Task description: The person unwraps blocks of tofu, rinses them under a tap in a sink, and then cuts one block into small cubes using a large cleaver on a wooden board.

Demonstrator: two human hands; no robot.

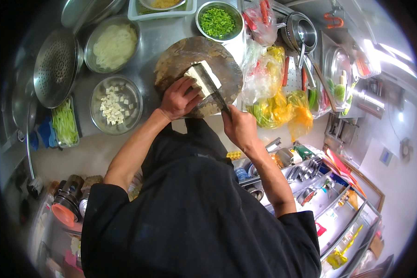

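On a round, worn wooden chopping block (pixel 173 55) lies a white block of what looks like tofu (pixel 210 73). My right hand (pixel 240 125) grips the handle of a cleaver (pixel 210 85), whose blade stands on edge across the white block. My left hand (pixel 181 98) rests against the block's left side, fingers bent and fingertips close to the blade. Left of the chopping block, a steel bowl (pixel 136 120) holds small white cubes (pixel 114 107). Whether the blade has passed through the block cannot be made out.
Chopped green stalks fill a steel bowl (pixel 218 22) behind the chopping block. Pale slices in water sit in another bowl (pixel 116 47), near a perforated strainer (pixel 55 67). Bagged vegetables (pixel 269 107) crowd the right side. Behind me stands a shelf rack (pixel 347 222).
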